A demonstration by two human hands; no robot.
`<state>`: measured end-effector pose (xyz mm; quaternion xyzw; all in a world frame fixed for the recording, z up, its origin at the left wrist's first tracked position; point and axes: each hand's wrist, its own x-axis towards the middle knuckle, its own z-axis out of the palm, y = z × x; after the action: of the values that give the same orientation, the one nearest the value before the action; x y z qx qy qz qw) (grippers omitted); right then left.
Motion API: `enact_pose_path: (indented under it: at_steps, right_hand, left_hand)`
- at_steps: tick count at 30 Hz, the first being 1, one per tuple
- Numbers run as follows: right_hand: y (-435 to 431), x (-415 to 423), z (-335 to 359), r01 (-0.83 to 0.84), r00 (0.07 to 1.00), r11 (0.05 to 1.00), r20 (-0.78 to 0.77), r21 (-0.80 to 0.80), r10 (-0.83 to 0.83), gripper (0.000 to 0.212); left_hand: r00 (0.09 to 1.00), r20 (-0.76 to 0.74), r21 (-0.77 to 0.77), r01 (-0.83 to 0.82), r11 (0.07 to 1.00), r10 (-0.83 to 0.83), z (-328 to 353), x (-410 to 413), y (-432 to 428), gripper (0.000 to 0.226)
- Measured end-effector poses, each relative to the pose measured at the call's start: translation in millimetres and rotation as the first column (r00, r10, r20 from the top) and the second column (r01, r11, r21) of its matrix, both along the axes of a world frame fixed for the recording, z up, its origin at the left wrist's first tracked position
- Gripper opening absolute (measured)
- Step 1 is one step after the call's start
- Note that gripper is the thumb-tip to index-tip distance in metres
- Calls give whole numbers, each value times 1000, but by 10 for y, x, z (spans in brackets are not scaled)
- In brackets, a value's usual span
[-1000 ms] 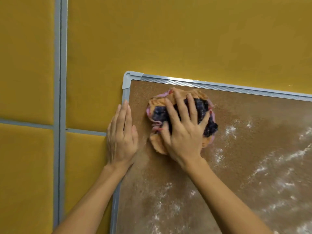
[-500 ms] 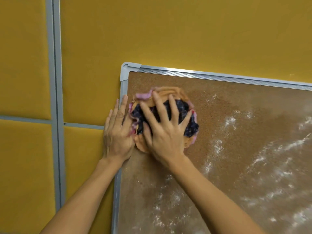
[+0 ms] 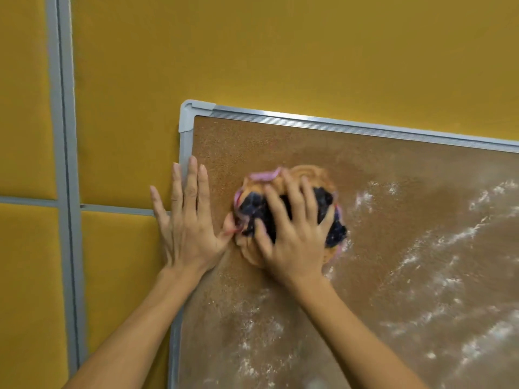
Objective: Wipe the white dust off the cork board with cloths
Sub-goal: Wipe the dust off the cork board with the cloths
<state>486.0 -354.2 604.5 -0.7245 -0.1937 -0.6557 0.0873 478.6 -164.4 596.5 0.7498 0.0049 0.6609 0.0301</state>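
The board (image 3: 241,141) hangs on a yellow padded wall (image 3: 280,51), with its grey metal frame (image 3: 337,125) showing along the top and left edges. The cloth (image 3: 304,176) is a bunched wad of orange, pink and dark blue fabric. It sits against the cork in the board's upper left part, a little in from the left edge and below the top rail; whether it is one piece or several cannot be told. The right hand (image 3: 293,240) lies on top of it, with fingers spread and bent over the bundle, gripping it and pressing it to the cork. The left hand (image 3: 186,223) is flat with straight fingers close together and holds nothing. It straddles the left side of the frame, part on the wall and part on the cork, and its thumb reaches out to touch the near edge of the cloth. White dust (image 3: 449,234) streaks the board to the right of the cloth and below it, thickest toward the right side, while the cork in the top left corner looks bare and brown. Grey strips (image 3: 63,164) divide the wall panels on the far left. The hands are blurred.
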Motion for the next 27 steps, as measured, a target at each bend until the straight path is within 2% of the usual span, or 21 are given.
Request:
enact_pose_path:
  at_steps: [2,4,7,9,11,14,17,19,21,24,25,27]
  right_hand:
    - [-152,-31,-347,-5,1000,994,-4,-110,5,50]
    - [-393,0,-381,9,1000,990,9,-138,-8,49]
    - [-568,72,-4,11,1000,998,14,60,-12,53]
    - [-489,87,312,25,1000,980,-3,197,-25,59]
    - [-354,66,404,25,1000,976,0,216,-26,62]
    - [-416,12,31,-12,1000,995,16,102,10,55]
    - [-882,-1,-361,29,1000,999,-2,-15,-29,51]
    - [-1194,68,-233,39,999,999,8,15,-39,54]
    - [-1351,169,72,21,1000,992,12,128,-22,60]
    - [-1160,188,259,17,999,958,26,286,-26,62]
    - [-1056,169,163,7,999,960,32,281,-17,62]
    - [-925,97,-156,-18,1000,988,19,150,15,59]
  left_hand:
    - [1000,-2,0,22,1000,-22,22,-8,-20,85]
    - [997,0,55,73,996,-73,93,-33,-40,80]
    - [976,-5,185,216,959,-219,284,-40,-160,70]
    - [955,14,195,288,938,-296,422,-24,-333,61]
    - [939,46,169,329,929,-341,517,-8,-534,56]
    - [950,47,192,296,936,-310,515,60,-705,53]
    - [969,27,196,236,952,-246,457,126,-707,56]
    - [976,20,204,208,957,-216,447,130,-703,59]
    - [981,16,214,185,959,-193,443,126,-727,60]
    - [983,18,217,172,961,-180,434,134,-726,60]
    - [984,19,216,167,962,-176,429,136,-727,60]
    - [982,27,182,180,967,-188,414,134,-770,61]
